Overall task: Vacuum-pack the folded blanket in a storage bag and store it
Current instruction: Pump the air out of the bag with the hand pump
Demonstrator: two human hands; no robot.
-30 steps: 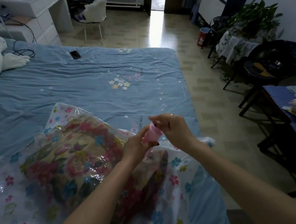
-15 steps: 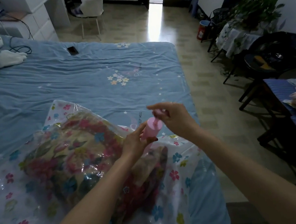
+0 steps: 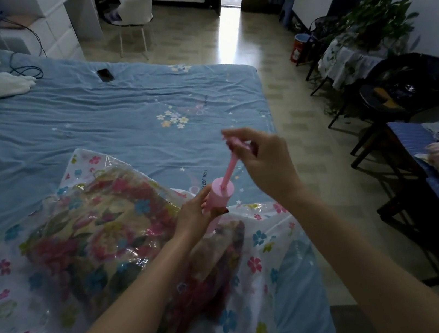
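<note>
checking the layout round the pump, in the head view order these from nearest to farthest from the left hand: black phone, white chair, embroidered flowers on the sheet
From the left hand, which grips the pink pump body:
1. Embroidered flowers, on the blue sheet just beyond the hands.
2. Black phone, lying near the bed's far edge, to the left.
3. White chair, on the floor beyond the bed.

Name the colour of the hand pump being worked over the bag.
Pink, both the pump barrel and its plunger rod; seen clearly in the head view.
</note>
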